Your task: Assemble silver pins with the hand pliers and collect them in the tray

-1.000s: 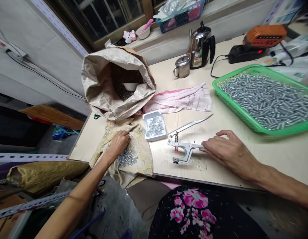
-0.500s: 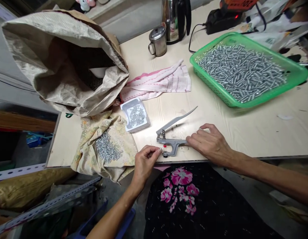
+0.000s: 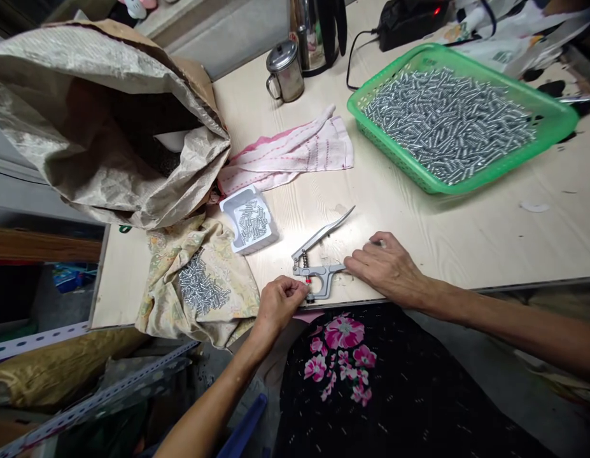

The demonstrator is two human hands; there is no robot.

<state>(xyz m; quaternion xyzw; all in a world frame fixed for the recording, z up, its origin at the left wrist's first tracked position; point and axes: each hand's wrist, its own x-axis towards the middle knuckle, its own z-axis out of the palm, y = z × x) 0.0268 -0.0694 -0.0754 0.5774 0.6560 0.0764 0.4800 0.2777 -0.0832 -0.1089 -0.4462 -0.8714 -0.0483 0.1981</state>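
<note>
Grey hand pliers (image 3: 327,275), with a spring and a red tip in the jaw, lie near the table's front edge. Their upper handle is raised. My right hand (image 3: 385,270) is closed around the end of the lower handle. The thumb and forefinger of my left hand (image 3: 281,302) pinch together at the jaw, just below the red tip. What they hold is too small and hidden to name. To the left, a pile of small silvery metal pieces (image 3: 202,286) lies on a yellowish patterned cloth (image 3: 240,280). A white plastic box (image 3: 266,238) behind it holds similar pieces.
A green basket (image 3: 428,184) full of silvery pieces stands at the right. A large open sack (image 3: 104,38) fills the back left. A pink-white towel (image 3: 318,149), a lidded metal mug (image 3: 287,76) and a kettle (image 3: 318,38) are behind. A black charger (image 3: 409,25) trails a cable.
The view has shifted, so the table things appear further left. My left fingertips have moved in closer to the pliers' jaw. My right hand keeps its hold on the handle.
</note>
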